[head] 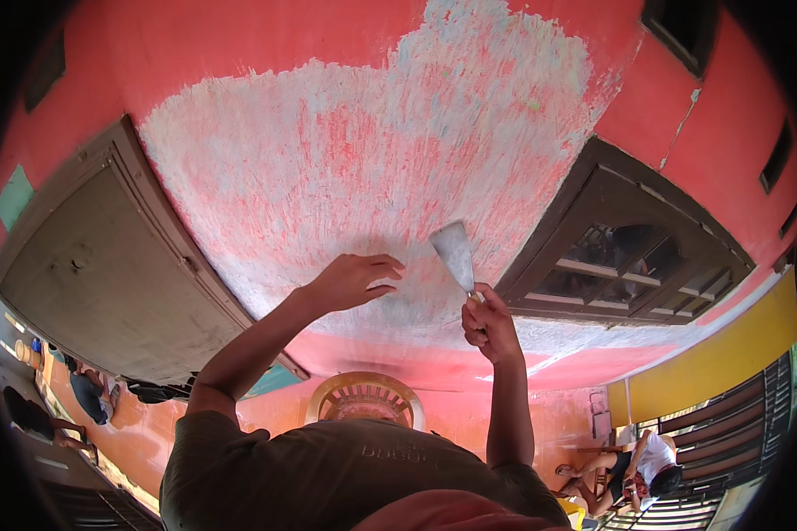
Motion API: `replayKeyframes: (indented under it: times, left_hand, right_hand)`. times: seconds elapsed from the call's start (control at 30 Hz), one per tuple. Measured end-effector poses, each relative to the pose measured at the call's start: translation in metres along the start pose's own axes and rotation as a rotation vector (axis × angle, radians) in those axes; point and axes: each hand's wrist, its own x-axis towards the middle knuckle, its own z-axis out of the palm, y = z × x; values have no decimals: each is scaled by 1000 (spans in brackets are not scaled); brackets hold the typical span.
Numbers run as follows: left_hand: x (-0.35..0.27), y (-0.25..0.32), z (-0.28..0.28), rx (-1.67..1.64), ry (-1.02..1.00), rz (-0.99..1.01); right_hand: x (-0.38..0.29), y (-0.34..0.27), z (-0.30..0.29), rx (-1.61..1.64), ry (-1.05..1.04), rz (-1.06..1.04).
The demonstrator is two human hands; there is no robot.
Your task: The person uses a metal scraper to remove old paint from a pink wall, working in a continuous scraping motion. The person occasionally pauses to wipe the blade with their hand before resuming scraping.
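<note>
In my right hand (493, 326) is a putty knife (454, 249), gripped by its handle with the broad metal blade pointing up and to the left. The blade is close to a wall (372, 166); whether it touches cannot be told. Much of this wall has lost its red paint, leaving a pale, streaked patch with scraps of red. To the left, my left hand (355, 282) is raised before the patch, empty, its fingers apart and slightly bent.
A brown door (106, 259) borders the patch on the left, a dark-framed window (627, 265) on the right. Below me stands a wooden chair (365, 381). A person sits at lower right (654, 458); other people are at far left (89, 395). Metal railings (724, 425) run along the right.
</note>
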Motion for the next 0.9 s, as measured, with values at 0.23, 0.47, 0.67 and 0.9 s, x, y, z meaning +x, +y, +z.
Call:
replayKeyframes:
  times: [0.23, 0.47, 0.67, 0.9]
  left_hand:
    - [-139, 19, 160, -618, -193, -651]
    - [-102, 30, 170, -462, -98, -470]
    - [-65, 46, 155, -553, -16, -547]
    - [-101, 32, 162, -835, 63, -698]
  right_hand:
    - [-113, 148, -99, -371, 371, 404]
    - [-54, 128, -64, -539, 155, 290]
    - [-3, 82, -9, -464, 8, 88]
    - [-6, 108, -10, -254, -28, 211]
